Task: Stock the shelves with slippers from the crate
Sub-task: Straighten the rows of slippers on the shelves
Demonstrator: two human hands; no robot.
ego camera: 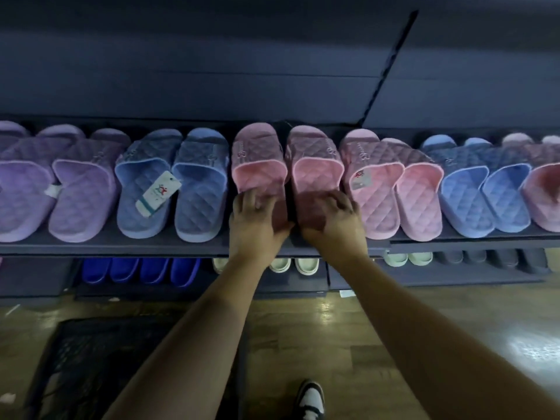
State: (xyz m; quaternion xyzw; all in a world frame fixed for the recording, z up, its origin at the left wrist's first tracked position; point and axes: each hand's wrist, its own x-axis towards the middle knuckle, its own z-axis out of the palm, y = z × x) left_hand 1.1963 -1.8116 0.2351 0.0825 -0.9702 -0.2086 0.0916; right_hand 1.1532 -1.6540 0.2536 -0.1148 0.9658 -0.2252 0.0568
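Two pink quilted slippers lie side by side on the dark shelf (106, 245), toes pointing away from me. My left hand (256, 221) rests on the heel of the left pink slipper (257, 160), fingers spread over it. On the heel of the right pink slipper (315, 165) lies my right hand (333, 221), thumb tucked toward the gap between the pair. A black crate (100, 359) stands on the floor at lower left; its contents are too dark to make out.
The same shelf holds purple slippers (81, 189) at left, blue slippers (169, 183) with a hang tag, another pink pair (394, 183) and blue pair (478, 192) at right. A lower shelf carries dark blue, white and black slippers. My shoe (309, 398) stands on the wooden floor.
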